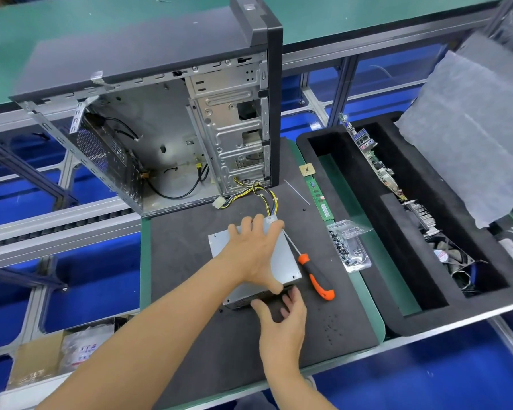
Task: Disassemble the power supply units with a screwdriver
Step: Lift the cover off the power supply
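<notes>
Two hands on a power supply unit in the middle of the dark foam mat.

The left hand [256,255] lies spread flat on top of the silver power supply unit [282,261], thumb hooked over its near edge; the right hand [282,316] touches the dark near face with loosely bent fingers, grip unclear. Just right of the unit, touching its side, lies the orange-and-black screwdriver [314,276], shaft pointing away. Yellow and black cables [261,196] run from the unit's far corner to the open computer case [172,128] standing at the mat's [190,261] far edge. Along the right edge lie a RAM stick [320,199] and a clear screw tray [350,247]; beyond, a black foam bin [367,220] holds a motherboard [373,161].
</notes>
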The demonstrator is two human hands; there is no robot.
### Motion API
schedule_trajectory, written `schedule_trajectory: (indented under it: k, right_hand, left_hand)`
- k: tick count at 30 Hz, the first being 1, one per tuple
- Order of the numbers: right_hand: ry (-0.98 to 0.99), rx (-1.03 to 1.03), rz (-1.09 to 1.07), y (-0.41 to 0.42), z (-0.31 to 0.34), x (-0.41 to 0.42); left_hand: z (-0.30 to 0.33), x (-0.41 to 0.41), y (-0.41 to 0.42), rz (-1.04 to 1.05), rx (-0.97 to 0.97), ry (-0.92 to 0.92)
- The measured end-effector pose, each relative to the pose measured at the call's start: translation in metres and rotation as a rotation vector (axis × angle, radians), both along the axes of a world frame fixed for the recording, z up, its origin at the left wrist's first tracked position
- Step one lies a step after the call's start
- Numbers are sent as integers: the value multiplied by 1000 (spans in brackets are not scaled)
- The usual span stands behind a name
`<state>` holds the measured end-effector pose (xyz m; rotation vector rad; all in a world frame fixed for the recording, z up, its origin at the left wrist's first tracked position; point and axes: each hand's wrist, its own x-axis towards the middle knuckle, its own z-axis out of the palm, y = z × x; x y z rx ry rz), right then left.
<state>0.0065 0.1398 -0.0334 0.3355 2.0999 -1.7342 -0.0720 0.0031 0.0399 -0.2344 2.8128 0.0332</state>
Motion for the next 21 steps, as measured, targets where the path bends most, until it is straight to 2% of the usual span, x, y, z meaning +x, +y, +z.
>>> schedule_trajectory:
  k: [4,9,16,21]
  right_hand:
    - [95,5,243,-11,7,-3]
    - [8,-55,406,-11,12,-19]
    - [-105,-87,278,-15,13,-28]
    - [-91,-137,209,-17,10,-29]
  left_hand:
    - [3,-4,-2,100,34,32]
    - [6,-9,-3,169,55,24]
    - [7,-12,-2,196,78,16]
    - [6,-11,-6,222,90,18]
